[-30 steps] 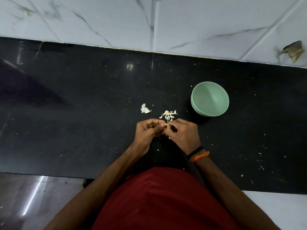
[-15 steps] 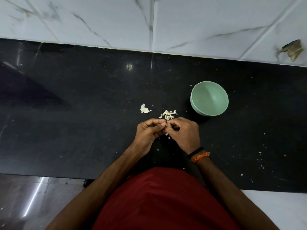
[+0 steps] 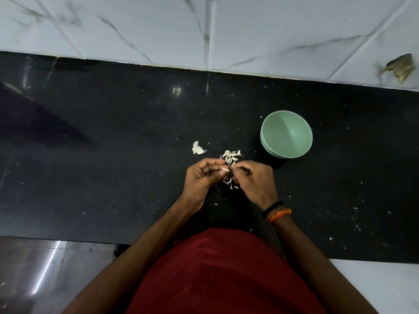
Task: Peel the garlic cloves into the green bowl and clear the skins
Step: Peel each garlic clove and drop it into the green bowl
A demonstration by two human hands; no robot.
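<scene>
Left hand (image 3: pixel 204 177) pinches a clove (image 3: pixel 225 170) — small, slick, papery-skinned; right hand (image 3: pixel 254 181) apparently nips its skin at the tip, bowl (image 3: pixel 286 134) far right.

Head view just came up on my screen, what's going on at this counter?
A person is peeling a garlic clove over the black counter. The left hand pinches the clove while the right hand picks at its skin. Loose skins lie just beyond the hands, with another piece off to the left. The green bowl stands to the right, apart from the hands, and looks empty.
</scene>
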